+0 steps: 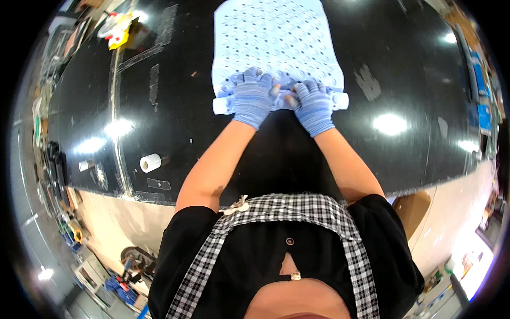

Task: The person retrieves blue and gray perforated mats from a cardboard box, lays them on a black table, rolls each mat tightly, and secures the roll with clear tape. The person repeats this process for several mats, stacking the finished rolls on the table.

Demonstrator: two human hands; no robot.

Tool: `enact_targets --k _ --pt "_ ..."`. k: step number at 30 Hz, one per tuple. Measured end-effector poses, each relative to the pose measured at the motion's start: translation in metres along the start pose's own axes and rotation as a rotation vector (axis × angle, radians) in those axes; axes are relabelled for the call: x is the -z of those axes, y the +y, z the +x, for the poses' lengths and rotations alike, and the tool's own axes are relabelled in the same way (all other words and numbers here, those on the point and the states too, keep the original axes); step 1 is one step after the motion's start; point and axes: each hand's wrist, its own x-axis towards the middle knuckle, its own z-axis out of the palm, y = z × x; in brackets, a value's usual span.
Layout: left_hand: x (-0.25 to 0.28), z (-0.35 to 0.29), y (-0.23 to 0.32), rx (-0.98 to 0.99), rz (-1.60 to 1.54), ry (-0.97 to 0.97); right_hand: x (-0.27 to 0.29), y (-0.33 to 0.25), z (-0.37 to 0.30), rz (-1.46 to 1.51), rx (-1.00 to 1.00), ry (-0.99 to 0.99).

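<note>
I see mat (pixel 273 37) rolled at near end only; approx. most left flat, away from table (pixel 414 90) front edge. L hand (pixel 254 98), R hand (pixel 313 106): fingers bent; if pinching, can't tell.

Finding no legible text, label, brand, number or sign anywhere in view; making out no lettering on yellow packet (pixel 123 34) at upper left, showing too small.

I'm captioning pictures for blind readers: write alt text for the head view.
A person's gloved left hand and right hand rest on the rolled near end of a pale blue, bumpy mat. It lies on a black table, with a white roll to the left; the person wears a checked apron.
</note>
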Motion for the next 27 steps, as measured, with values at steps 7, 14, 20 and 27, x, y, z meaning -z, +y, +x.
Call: enact_targets --k 7,14,20,27 --pt "-0.016 0.035 0.007 0.02 -0.125 -0.166 -0.019 0.021 0.066 0.063 0.013 0.1" --pt "-0.019 0.097 -0.012 0.178 -0.078 -0.077 -0.044 0.024 0.084 0.111 0.144 0.034" --pt "-0.038 0.134 -0.023 -0.003 0.052 -0.24 -0.026 0.031 0.164 -0.074 0.007 -0.119" --pt "-0.022 0.209 -0.032 0.281 -0.08 -0.437 -0.05 0.044 0.177 -0.159 0.168 -0.244"
